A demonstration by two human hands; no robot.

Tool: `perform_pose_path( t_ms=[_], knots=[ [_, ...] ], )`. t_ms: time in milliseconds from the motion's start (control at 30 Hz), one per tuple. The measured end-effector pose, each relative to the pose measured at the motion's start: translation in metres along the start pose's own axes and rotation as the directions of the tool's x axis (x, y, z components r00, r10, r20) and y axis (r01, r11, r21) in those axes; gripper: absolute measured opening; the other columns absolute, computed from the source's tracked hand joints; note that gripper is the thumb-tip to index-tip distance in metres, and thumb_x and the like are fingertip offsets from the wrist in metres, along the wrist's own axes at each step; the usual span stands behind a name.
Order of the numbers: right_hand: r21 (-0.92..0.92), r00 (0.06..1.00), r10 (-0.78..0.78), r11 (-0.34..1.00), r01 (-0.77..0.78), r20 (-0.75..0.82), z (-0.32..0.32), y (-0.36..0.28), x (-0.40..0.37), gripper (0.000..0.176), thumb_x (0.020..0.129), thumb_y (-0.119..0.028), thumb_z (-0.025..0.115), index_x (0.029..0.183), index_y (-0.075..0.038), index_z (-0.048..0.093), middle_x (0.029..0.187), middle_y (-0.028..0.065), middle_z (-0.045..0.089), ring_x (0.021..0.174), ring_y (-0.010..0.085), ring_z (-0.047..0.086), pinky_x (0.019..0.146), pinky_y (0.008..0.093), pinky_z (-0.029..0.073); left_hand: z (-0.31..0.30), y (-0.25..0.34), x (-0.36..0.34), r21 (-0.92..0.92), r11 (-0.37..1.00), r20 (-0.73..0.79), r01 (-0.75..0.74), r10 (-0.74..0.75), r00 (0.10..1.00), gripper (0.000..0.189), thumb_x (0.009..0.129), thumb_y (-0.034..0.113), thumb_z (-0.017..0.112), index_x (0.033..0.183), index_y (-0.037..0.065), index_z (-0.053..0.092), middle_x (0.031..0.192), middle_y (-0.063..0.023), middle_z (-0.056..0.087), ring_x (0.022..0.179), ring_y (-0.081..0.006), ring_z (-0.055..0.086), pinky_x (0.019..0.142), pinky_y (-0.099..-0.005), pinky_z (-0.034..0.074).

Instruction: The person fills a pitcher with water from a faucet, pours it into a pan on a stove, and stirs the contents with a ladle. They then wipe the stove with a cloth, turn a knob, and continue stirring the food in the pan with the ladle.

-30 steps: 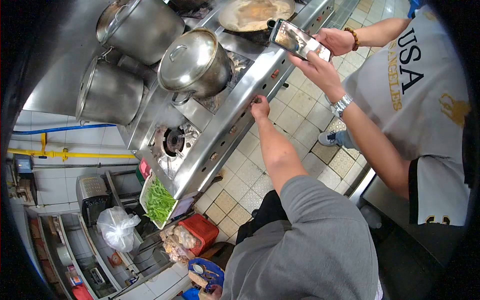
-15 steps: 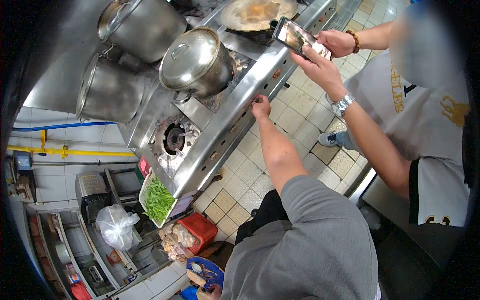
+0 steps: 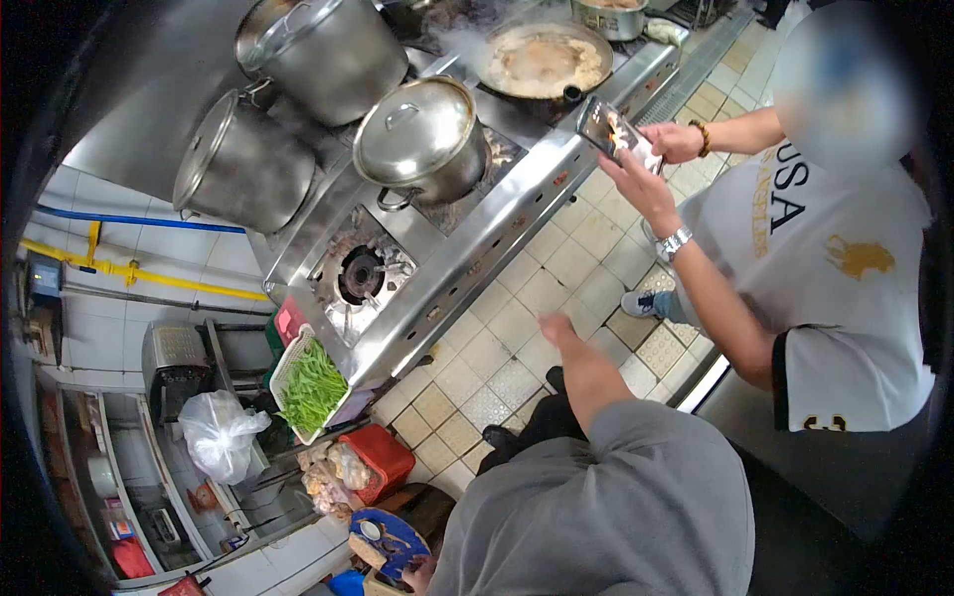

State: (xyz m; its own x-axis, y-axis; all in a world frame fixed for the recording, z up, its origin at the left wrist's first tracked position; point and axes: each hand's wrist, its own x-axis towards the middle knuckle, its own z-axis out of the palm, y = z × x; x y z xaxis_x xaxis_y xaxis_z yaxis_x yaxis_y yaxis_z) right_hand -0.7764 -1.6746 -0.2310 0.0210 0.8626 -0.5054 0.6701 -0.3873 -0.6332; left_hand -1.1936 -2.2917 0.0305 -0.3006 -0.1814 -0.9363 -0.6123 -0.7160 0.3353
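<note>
My right hand point(image 3: 558, 328) is over the tiled floor, a short way from the stove's front panel point(image 3: 467, 283); motion smears its fingers. Partly visible at the bottom edge, my left hand point(image 3: 421, 573) has its fingers curled at the rim of a blue plate point(image 3: 407, 541). On that plate are a small white dish point(image 3: 371, 529) and some brown food. Near my right hand's side of the stove, a bare burner point(image 3: 361, 275) shows no pot on it. A lidded steel pot point(image 3: 417, 139) sits on the burner beyond.
Two tall steel pots point(image 3: 248, 169) line the back. A wok point(image 3: 545, 62) of bubbling liquid steams farther along. At right stands a person point(image 3: 835, 248) holding a phone point(image 3: 608, 129). A basket of green vegetables point(image 3: 313, 387) and a red basket point(image 3: 383, 462) are by the stove's end.
My right hand has left the knob on the stove's front panel and drawn back over the floor. The view has shifted, bringing another pot beyond the wok into sight.
</note>
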Motion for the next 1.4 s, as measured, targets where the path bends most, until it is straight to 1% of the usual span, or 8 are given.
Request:
perform_pose_path(
  t_ms=[233,467,567,633,833,900,967,1400],
  knots=[
    [-0.479,0.801,0.163,0.861,0.17,0.577,-0.071,0.121,-0.2,0.076,0.087,-0.066,0.049,0.105,0.006,0.067,0.118,0.0259,0.063,0.113,0.0402,0.059,0.095,0.0432,0.048,-0.003,-0.007,0.056,0.153,0.969,-0.076,0.193,-0.183,0.98,0.014,0.071,0.014,0.062,0.072,0.012,0.048,0.066,-0.0017,0.046,0.069,-0.0204,0.051,0.064,-0.0357,0.048],
    [-0.41,0.877,0.415,0.863,-0.295,0.243,-0.11,0.152,-0.236,0.07,0.091,-0.063,0.046,0.114,0.0,0.066,0.108,0.0218,0.068,0.088,0.0306,0.07,0.09,0.0429,0.051,0.052,-0.031,0.041,0.246,0.933,-0.248,0.263,-0.202,0.948,0.013,0.071,0.012,0.065,0.077,0.014,0.054,0.07,-0.0038,0.052,0.068,-0.0189,0.054,0.059,-0.0356,0.051],
    [-0.459,0.954,-0.157,0.849,0.262,0.254,-0.08,0.193,-0.174,0.065,0.094,-0.056,0.044,0.103,0.004,0.067,0.092,0.0234,0.068,0.069,0.0293,0.069,0.073,0.0437,0.056,0.048,-0.047,0.088,0.697,0.7,0.691,-0.157,-0.596,0.409,0.008,0.074,0.012,0.064,0.079,0.015,0.057,0.066,-0.003,0.052,0.062,-0.0186,0.054,0.057,-0.0345,0.051],
    [-0.452,0.954,-0.157,0.853,0.261,0.254,-0.068,0.178,-0.149,0.056,0.095,-0.051,0.045,0.092,0.001,0.067,0.078,0.0222,0.067,0.061,0.0296,0.067,0.066,0.0434,0.055,0.078,-0.062,0.059,0.291,0.933,-0.072,0.209,-0.197,0.978,0.007,0.08,0.015,0.06,0.075,0.013,0.056,0.063,-0.0027,0.051,0.06,-0.0175,0.054,0.053,-0.0331,0.051],
    [-0.157,0.961,-0.048,0.983,0.093,0.273,-0.097,-0.009,-0.202,0.048,0.092,-0.046,0.052,0.085,-0.001,0.067,0.064,0.0164,0.065,0.056,0.0305,0.065,0.058,0.0417,0.053,0.077,-0.081,0.081,0.357,0.917,-0.049,0.179,-0.173,0.984,0.016,0.083,0.022,0.055,0.07,0.014,0.052,0.062,-0.0013,0.051,0.055,-0.0176,0.053,0.052,-0.0336,0.049],
    [-0.199,0.933,-0.173,0.949,0.244,0.316,-0.07,-0.007,-0.19,0.047,0.09,-0.046,0.055,0.085,-0.001,0.067,0.066,0.0158,0.066,0.056,0.0305,0.065,0.059,0.0415,0.053,0.044,-0.063,0.103,0.593,0.764,0.592,-0.255,-0.199,0.781,0.016,0.083,0.022,0.056,0.07,0.014,0.051,0.065,-0.0013,0.053,0.061,-0.0186,0.055,0.057,-0.0365,0.05],
    [-0.316,0.724,-0.676,0.663,0.678,0.137,-0.021,0.041,-0.163,0.045,0.089,-0.044,0.055,0.09,-0.001,0.069,0.07,0.0168,0.067,0.059,0.0305,0.066,0.06,0.042,0.053,0.023,-0.054,0.105,0.488,0.87,0.371,-0.073,-0.131,0.919,0.014,0.08,0.016,0.055,0.069,0.01,0.048,0.065,-0.0027,0.05,0.069,-0.0202,0.055,0.063,-0.0404,0.051],
    [-0.653,0.802,0.003,0.582,0.484,0.597,-0.108,0.11,-0.178,0.048,0.087,-0.045,0.054,0.087,0.0,0.073,0.088,0.0182,0.071,0.082,0.0288,0.07,0.079,0.0399,0.055,-0.081,-0.08,0.067,0.276,0.947,0.178,0.167,-0.221,0.959,0.012,0.08,0.012,0.05,0.082,0.008,0.038,0.073,-0.0038,0.041,0.071,-0.0198,0.048,0.068,-0.0376,0.048]
  ],
)
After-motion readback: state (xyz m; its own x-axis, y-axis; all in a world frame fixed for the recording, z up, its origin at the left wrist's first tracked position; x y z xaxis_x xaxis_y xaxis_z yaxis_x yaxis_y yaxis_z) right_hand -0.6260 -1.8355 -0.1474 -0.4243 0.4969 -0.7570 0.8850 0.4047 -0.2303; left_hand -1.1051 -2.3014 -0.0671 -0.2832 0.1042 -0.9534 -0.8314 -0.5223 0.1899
